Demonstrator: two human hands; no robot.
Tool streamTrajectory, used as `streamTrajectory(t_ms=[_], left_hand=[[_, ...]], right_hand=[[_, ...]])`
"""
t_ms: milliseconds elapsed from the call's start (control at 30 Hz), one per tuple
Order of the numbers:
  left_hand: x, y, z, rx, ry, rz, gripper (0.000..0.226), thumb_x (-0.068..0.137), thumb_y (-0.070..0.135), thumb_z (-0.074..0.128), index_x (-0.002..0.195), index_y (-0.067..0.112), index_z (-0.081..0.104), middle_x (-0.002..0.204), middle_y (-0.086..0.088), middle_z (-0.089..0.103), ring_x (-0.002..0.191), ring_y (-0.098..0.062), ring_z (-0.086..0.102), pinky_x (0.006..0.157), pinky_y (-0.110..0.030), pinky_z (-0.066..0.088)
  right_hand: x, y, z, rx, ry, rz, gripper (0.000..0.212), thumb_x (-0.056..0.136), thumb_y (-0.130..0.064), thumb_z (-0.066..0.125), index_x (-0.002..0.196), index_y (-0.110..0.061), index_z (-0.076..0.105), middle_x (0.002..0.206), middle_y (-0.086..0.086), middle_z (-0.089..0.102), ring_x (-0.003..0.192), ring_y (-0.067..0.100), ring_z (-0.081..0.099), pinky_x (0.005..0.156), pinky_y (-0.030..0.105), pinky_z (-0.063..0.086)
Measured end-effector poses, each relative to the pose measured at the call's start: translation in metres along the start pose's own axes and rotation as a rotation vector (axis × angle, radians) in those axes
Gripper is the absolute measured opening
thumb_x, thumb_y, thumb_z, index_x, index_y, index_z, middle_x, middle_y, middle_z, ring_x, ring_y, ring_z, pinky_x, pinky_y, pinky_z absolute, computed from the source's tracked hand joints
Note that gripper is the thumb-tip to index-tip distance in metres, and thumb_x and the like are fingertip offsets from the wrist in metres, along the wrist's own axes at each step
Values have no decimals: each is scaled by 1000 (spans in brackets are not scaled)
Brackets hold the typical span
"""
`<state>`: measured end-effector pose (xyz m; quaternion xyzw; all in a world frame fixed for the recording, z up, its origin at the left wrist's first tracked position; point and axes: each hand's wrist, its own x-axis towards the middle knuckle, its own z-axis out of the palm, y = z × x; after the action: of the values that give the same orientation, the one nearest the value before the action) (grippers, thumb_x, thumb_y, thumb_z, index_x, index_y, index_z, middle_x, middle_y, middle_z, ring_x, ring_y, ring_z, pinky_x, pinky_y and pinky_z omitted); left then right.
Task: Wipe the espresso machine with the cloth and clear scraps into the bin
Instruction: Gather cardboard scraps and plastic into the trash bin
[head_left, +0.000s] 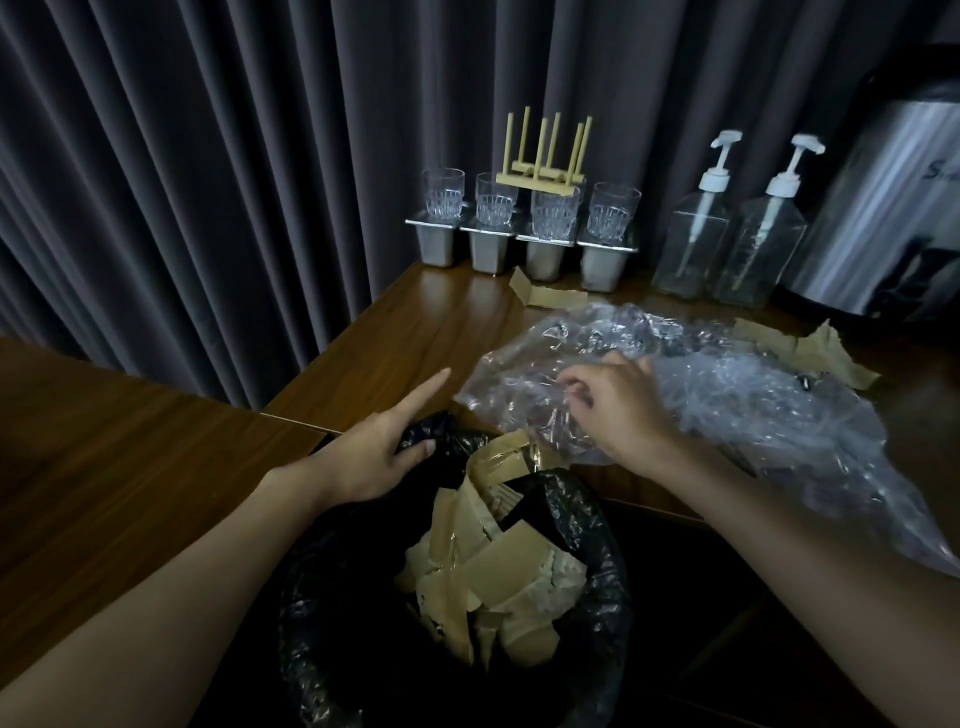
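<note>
A bin lined with a black bag stands below the counter edge, holding several brown cardboard scraps. My left hand grips the black bag's rim at the bin's far left, index finger pointing out straight. My right hand pinches a large crumpled sheet of clear plastic wrap that lies on the wooden counter and hangs over its edge. More cardboard scraps lie on the counter at the back and to the right. No cloth is in view.
Along the back stand several glasses on steel containers, a small wooden rack, two clear pump bottles and a steel urn. A dark curtain hangs behind. A lower wooden surface lies at left.
</note>
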<state>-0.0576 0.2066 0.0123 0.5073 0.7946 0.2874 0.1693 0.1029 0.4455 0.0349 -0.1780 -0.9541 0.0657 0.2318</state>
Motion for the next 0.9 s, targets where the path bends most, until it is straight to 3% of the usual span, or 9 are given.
streamTrajectory(t_ms=[133,233,367,433,500,600,667,767,900], left_hand=[[-1,3,-1,-1,7,22,89,99,16,56,147,61,-5,162,11,19,145,-7,25,116,-25,22],[-1,3,-2,12,-12,35,80,100,16,54,147,62,8,160,12,25,145,-7,27,119,-31,25],[0,-2,1,21,12,45,74,99,17,55,150,55,16,161,12,24,147,-4,20,118,-26,19],[1,-3,2,20,16,39,72,99,18,55,150,52,17,160,12,25,144,0,21,116,-23,19],[2,-2,2,28,23,37,71,99,18,55,150,51,18,159,13,26,140,3,21,113,-21,20],[2,-2,2,28,30,39,71,99,19,56,150,51,19,157,16,29,138,4,25,111,-19,21],[1,-4,2,18,32,30,71,99,19,57,149,52,19,156,15,32,139,1,29,114,-22,25],[-1,-5,3,-13,34,13,72,98,19,57,149,52,17,158,12,32,143,-7,31,119,-34,28],[-1,-4,3,-9,56,16,74,98,20,58,148,53,16,156,14,31,141,-2,28,119,-29,22]], right_hand=[[-3,-25,-3,376,-78,-78,38,87,-21,65,124,-26,60,91,-19,64,98,12,58,99,44,44],[-4,-30,-13,446,-106,-133,42,88,-36,62,129,-28,56,102,-23,65,93,-8,56,109,47,35],[4,-3,-29,-16,101,40,59,90,-51,58,142,-26,43,137,-3,54,132,22,41,111,43,19],[4,20,-27,-194,-42,212,88,80,-65,60,150,-31,19,157,8,28,145,32,20,113,56,13],[2,34,-18,-68,-197,349,112,70,-67,70,151,-35,0,162,14,8,147,40,11,113,66,12],[-3,41,0,64,-255,363,125,66,-48,83,151,-36,-8,157,13,27,131,39,45,107,61,36],[-6,35,7,90,-235,339,121,72,-29,83,152,-33,-9,137,13,53,97,29,65,87,48,54],[-5,27,9,156,-171,400,86,84,-15,71,153,-22,18,93,7,65,64,19,61,52,32,52],[-4,7,-9,225,-52,221,55,84,-17,69,135,-21,50,110,2,64,66,15,55,60,31,46]])
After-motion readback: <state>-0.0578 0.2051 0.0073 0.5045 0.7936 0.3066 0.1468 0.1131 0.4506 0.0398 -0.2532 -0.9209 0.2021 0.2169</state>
